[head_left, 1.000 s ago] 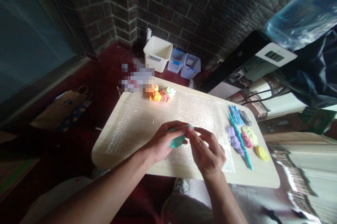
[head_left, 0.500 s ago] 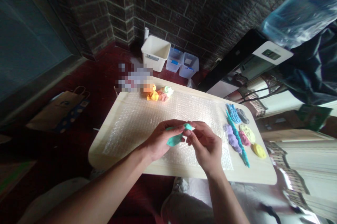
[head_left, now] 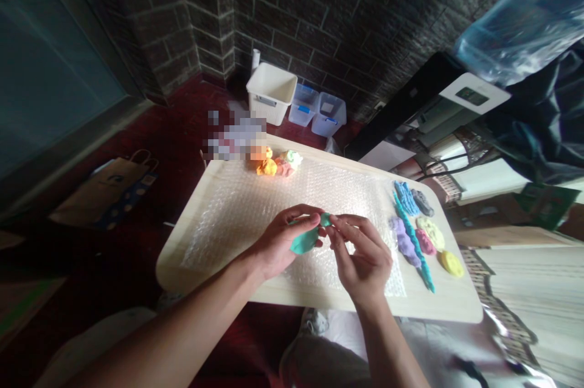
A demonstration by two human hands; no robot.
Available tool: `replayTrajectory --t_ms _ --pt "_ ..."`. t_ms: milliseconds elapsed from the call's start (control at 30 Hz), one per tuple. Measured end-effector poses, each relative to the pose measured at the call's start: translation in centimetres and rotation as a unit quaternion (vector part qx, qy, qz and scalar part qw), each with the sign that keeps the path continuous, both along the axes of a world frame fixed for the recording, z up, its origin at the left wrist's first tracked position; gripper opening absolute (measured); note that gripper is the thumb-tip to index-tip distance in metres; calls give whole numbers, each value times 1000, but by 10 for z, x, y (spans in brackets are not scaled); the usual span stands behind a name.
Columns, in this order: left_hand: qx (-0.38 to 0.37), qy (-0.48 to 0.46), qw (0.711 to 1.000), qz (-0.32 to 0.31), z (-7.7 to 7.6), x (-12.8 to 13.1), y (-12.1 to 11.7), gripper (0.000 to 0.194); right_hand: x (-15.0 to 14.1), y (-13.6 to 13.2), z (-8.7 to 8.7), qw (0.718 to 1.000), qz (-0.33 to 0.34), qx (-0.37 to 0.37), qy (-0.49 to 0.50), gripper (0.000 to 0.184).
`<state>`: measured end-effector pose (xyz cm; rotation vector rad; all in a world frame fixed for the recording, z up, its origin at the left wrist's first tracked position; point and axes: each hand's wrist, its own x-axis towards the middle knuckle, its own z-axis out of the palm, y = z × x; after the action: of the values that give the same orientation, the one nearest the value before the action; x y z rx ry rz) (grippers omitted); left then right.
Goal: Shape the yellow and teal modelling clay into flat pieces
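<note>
My left hand (head_left: 283,239) is closed around a piece of teal modelling clay (head_left: 305,242), its rounded body showing below the thumb. A small end of the clay sticks up between the left thumb and index finger. The fingertips of my right hand (head_left: 362,254) pinch at that small end from the right. Both hands are held above a sheet of bubble wrap (head_left: 237,205) on the table. Whether the small end is joined to the larger piece is hidden by the left thumb.
On the table (head_left: 182,242), orange clay (head_left: 267,166), pink clay (head_left: 285,168) and pale green clay (head_left: 293,159) lie at the back left. To the right are a twisted teal strip (head_left: 415,239), purple clay (head_left: 405,243), blue clay (head_left: 406,198) and yellow clay (head_left: 451,263). Bins (head_left: 271,93) stand behind.
My right hand has shifted slightly right and its fingers have changed their pinch on the small end of clay. The left hand keeps its hold. The view has moved a little.
</note>
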<state>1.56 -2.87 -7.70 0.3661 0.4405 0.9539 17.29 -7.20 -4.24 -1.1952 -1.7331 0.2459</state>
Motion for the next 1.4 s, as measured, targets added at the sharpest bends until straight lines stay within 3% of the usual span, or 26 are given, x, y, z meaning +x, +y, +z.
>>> replayTrajectory --t_ms 100,233,367,700,933,1100,1400 --pt "3 0 1000 1 1 0 0 28 1 -1 -3 1000 -1 -12 21 35" --pt "-17 12 1000 9 0 1 0 33 -1 -2 -2 998 -17 44 -39 35" --pt "-18 22 999 22 -2 2 -1 29 -3 -3 2 997 -18 34 -65 30" --pt "15 38 999 19 -4 2 0 27 5 1 3 988 13 54 -143 48" --pt "71 89 993 7 -8 1 0 21 8 1 13 991 53 -53 -110 35" --pt "71 86 994 6 -5 0 0 24 8 1 14 991 67 -103 -58 35" --pt "54 76 995 19 -2 -2 -1 22 5 3 15 989 79 -125 -4 34"
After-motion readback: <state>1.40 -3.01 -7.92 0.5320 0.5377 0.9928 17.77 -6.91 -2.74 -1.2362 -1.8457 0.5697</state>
